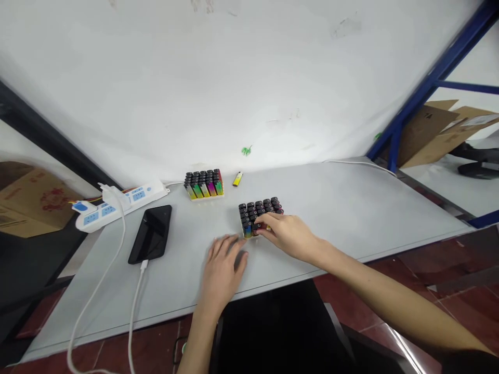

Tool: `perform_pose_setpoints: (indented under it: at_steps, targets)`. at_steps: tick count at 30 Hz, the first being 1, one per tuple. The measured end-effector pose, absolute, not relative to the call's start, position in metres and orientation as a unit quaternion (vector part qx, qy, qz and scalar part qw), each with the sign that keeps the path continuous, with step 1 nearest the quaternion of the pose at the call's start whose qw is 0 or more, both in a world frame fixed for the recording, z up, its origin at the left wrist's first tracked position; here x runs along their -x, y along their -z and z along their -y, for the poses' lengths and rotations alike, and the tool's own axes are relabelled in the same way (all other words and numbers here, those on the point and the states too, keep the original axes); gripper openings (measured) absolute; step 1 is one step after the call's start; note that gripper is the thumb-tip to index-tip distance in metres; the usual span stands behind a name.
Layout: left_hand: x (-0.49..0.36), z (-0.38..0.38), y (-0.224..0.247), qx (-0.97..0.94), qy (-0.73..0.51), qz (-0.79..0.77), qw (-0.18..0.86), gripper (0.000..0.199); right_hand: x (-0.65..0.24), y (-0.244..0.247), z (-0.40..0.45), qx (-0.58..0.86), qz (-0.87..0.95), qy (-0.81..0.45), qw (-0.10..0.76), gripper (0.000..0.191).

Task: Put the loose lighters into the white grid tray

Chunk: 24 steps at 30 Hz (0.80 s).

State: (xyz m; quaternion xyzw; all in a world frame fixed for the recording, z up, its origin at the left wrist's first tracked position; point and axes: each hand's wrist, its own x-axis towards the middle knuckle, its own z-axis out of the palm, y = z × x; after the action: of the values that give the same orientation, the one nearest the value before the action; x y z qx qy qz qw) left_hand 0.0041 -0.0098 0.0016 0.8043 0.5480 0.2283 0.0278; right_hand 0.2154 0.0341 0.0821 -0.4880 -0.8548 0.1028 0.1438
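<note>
Rows of black-topped lighters [252, 208] stand upright in a tray near the middle of the table. At the front row of that set, my right hand [290, 235] pinches one lighter [256, 227] by its top between thumb and fingers. My left hand [222, 270] lies on the table just left of and in front of the tray, its fingers spread and holding nothing. Farther back and to the left stands a second tray of coloured lighters [203, 184]. One yellow and white lighter [237, 179] lies alone beside it, near the wall.
A black phone [151, 234] with a white cable [136, 301] lies on the left of the grey table [351, 208]. Behind it is a white power strip [125, 204]. Cardboard boxes [35, 200] stand at the far left and far right. A blue frame [432, 80] rises at the right.
</note>
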Motion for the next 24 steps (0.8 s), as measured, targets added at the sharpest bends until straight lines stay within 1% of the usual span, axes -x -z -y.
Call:
perform_pose_setpoints:
  at_steps: [7, 14, 17, 19, 22, 24]
  targets:
    - [-0.004, 0.011, -0.003, -0.804, -0.229, -0.547, 0.038, 0.032, -0.214, -0.084, -0.038, 0.47, 0.856, -0.145, 0.158, 0.021]
    - [-0.004, 0.011, -0.003, -0.804, -0.236, -0.545, 0.039, 0.031, -0.218, -0.089, -0.037, 0.491, 0.843, -0.135, 0.171, 0.026]
    - [-0.003, 0.011, -0.002, -0.801, -0.242, -0.546, 0.041, 0.03, -0.221, -0.099, -0.045, 0.501, 0.831, -0.135, 0.2, 0.025]
    - [-0.003, 0.011, -0.001, -0.8, -0.244, -0.546, 0.041, 0.03, -0.223, -0.106, -0.061, 0.508, 0.82, -0.13, 0.23, 0.025]
    - [-0.003, 0.011, -0.001, -0.801, -0.242, -0.546, 0.04, 0.029, -0.223, -0.111, -0.107, 0.518, 0.807, -0.116, 0.258, 0.025]
    - [-0.003, 0.01, -0.002, -0.801, -0.24, -0.547, 0.04, 0.028, -0.218, -0.107, -0.147, 0.513, 0.816, -0.124, 0.236, 0.026]
